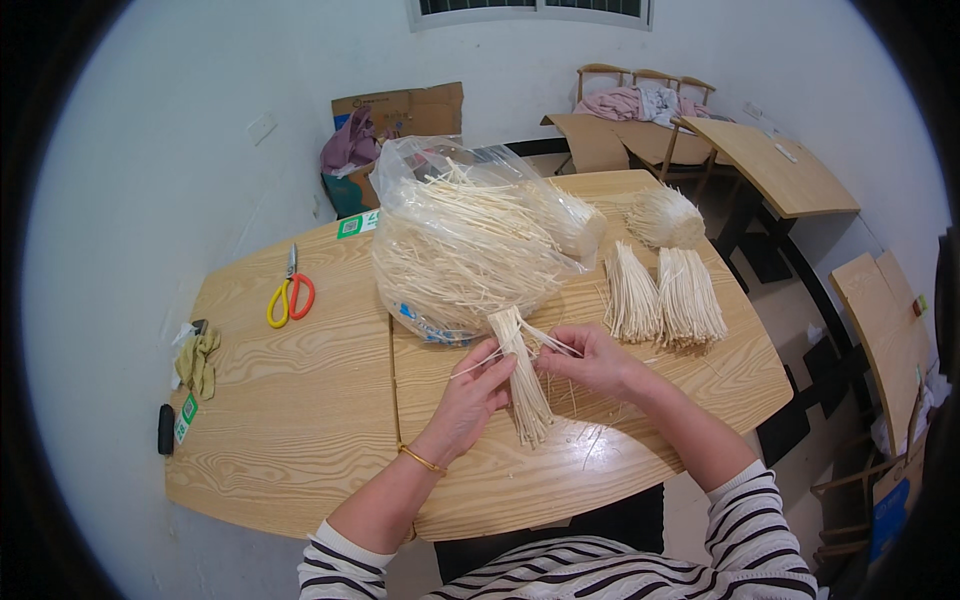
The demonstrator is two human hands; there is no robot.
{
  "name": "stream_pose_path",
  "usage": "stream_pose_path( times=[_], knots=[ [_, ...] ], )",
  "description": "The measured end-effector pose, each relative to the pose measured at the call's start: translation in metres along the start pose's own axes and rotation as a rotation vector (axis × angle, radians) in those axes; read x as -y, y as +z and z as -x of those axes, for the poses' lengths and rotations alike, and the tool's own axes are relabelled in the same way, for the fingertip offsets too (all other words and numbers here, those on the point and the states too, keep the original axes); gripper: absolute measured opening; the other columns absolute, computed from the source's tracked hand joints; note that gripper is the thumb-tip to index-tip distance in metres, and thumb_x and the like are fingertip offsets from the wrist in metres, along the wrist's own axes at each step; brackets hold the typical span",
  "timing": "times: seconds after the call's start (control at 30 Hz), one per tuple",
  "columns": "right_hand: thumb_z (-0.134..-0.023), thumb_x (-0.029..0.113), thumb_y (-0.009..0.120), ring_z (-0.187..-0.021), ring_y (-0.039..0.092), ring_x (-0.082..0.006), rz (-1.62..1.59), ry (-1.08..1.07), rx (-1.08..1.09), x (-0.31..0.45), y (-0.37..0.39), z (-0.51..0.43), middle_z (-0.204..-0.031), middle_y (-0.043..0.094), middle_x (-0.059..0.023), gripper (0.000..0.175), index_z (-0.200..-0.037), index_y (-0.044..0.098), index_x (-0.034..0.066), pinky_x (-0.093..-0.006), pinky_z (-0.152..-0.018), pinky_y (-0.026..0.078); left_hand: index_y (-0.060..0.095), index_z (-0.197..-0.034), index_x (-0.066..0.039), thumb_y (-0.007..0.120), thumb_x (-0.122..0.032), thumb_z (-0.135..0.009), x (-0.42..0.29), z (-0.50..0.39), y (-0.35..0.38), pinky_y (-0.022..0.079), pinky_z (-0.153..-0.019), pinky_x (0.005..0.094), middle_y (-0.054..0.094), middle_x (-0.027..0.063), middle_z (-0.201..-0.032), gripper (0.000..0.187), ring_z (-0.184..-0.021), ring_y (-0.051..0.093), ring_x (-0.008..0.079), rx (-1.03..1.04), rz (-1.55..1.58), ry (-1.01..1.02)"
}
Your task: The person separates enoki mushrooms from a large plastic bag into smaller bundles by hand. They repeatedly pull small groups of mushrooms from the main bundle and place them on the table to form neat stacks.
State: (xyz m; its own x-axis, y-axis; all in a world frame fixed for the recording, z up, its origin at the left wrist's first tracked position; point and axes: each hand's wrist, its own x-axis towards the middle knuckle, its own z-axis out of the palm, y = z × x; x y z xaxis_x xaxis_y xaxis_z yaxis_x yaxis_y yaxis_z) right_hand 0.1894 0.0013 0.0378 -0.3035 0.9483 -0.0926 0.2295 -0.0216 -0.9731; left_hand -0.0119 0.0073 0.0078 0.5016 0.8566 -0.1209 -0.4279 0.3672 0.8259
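My left hand (474, 386) holds a bundle of enoki mushrooms (526, 390), stem base away from me and small caps towards me. My right hand (589, 360), just right of the bundle, pinches a few loose strands that splay from its upper end. Beyond both hands lies a clear plastic bag (405, 292) filled with long pale enoki strands (472, 247). To the right, two trimmed enoki bunches (631, 292) (690, 296) lie side by side, with a thick enoki clump (665, 216) behind them. Loose strands are scattered under and near my right hand.
Scissors with one yellow and one red handle (291, 296) lie on the wooden table (300, 420) at left. A yellowish cloth or glove (197, 361) and a black object (166, 429) are at its left edge. Cardboard boxes (420, 109) stand behind; another table (780, 165) is at right.
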Motion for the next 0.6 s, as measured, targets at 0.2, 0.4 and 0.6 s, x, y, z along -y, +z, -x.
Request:
stream_pose_path(
  times=[0.2,0.4,0.6],
  knots=[
    [-0.085,0.022,0.065,-0.064,0.046,-0.0046,0.053,-0.013,0.042,-0.004,0.0029,0.0011,-0.071,0.056,0.0032,0.019,-0.083,0.063,0.0031,-0.0222,-0.059,0.039,0.047,-0.127,-0.006,0.055,-0.011,-0.093,0.0004,-0.0002,0.0029,0.052,-0.084,0.0331,0.059,0.0063,-0.115,0.036,-0.102,0.059,0.0152,0.012,-0.002,0.006],
    [-0.085,0.018,0.064,-0.065,0.048,-0.0049,-0.173,0.053,0.086,-0.0002,-0.0015,0.002,-0.073,0.058,0.0018,0.016,-0.086,0.06,0.0018,-0.0214,-0.058,0.04,0.048,-0.127,-0.006,0.054,-0.011,-0.093,-0.0013,0.0017,0.0032,0.052,-0.083,0.0329,0.059,0.0059,-0.114,0.035,-0.102,0.059,0.0152,0.016,-0.017,0.005],
    [-0.09,0.023,0.06,-0.061,0.049,-0.0069,-0.061,0.03,0.17,-0.0021,0.0019,0.0015,-0.072,0.057,0.0005,0.02,-0.091,0.057,0.0036,-0.0208,-0.054,0.04,0.049,-0.124,-0.005,0.054,-0.012,-0.093,0.0005,0.0012,0.0055,0.052,-0.084,0.0317,0.059,0.0048,-0.113,0.032,-0.101,0.059,0.0141,0.028,-0.134,0.039]
  ],
)
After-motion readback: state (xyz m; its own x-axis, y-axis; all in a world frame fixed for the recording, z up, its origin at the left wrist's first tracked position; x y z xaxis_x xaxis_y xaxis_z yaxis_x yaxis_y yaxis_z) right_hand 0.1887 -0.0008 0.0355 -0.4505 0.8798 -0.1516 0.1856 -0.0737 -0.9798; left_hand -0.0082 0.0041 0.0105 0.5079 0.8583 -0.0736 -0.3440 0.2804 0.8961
